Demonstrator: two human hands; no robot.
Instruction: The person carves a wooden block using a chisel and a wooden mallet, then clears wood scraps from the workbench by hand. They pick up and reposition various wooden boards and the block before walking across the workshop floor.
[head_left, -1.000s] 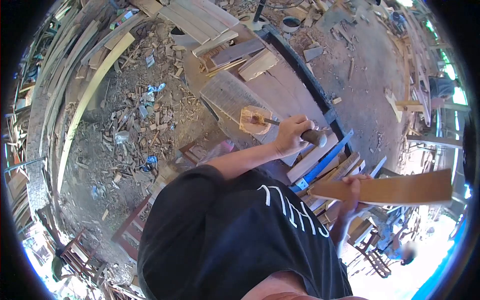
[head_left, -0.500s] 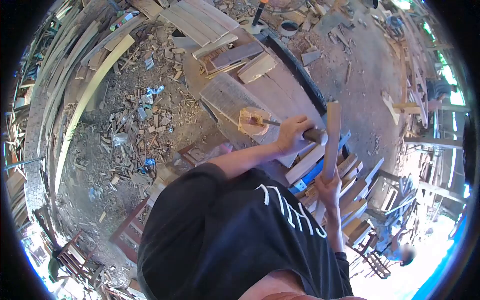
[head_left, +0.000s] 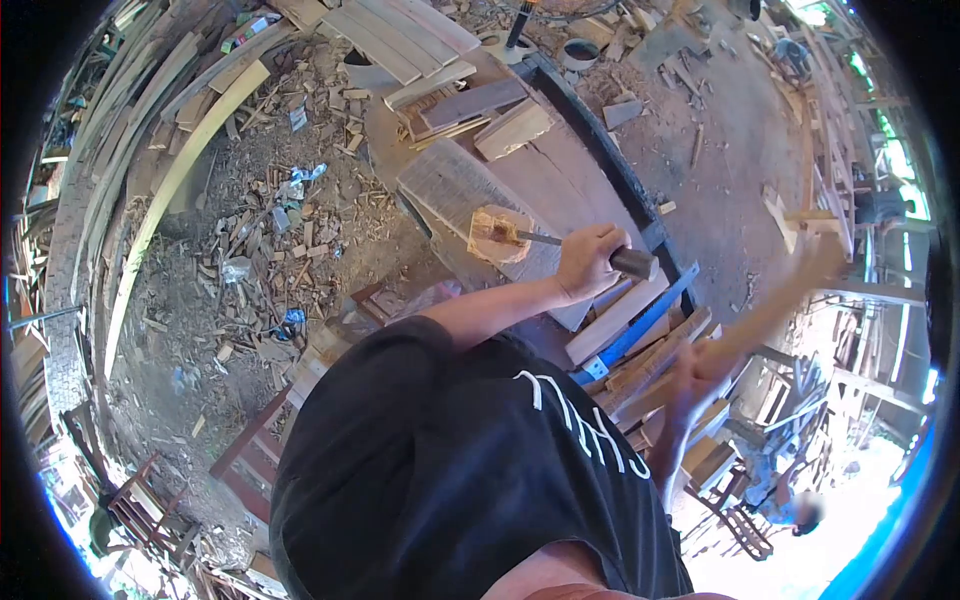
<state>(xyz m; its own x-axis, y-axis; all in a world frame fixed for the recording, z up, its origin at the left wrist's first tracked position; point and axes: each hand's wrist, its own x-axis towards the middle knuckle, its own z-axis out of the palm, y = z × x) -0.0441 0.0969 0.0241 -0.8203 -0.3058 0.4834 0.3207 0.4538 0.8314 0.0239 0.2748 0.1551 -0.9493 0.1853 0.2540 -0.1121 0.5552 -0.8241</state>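
Note:
My left hand (head_left: 590,262) is wrapped round the dark handle of a chisel (head_left: 634,264). Its thin metal shank reaches left into a rough hollow in a small pale wood block (head_left: 488,246). That block rests on a thick grey plank (head_left: 450,190). Off to the right, my right hand (head_left: 692,375) grips a long wooden bat-like stick (head_left: 775,305), smeared by motion and swung away from the chisel handle. The stick and the chisel are apart.
Boards and offcuts (head_left: 515,128) lie on the bench beside a dark beam (head_left: 590,145). A blue metal bar (head_left: 640,335) and stacked wood pieces (head_left: 650,365) sit near my body. Shavings and scraps (head_left: 300,230) cover the ground at left. Another person (head_left: 785,505) is at lower right.
My right hand has swung the stick outward to the right, away from the chisel handle. My left hand stays on the chisel, which has shifted slightly within the block's hollow.

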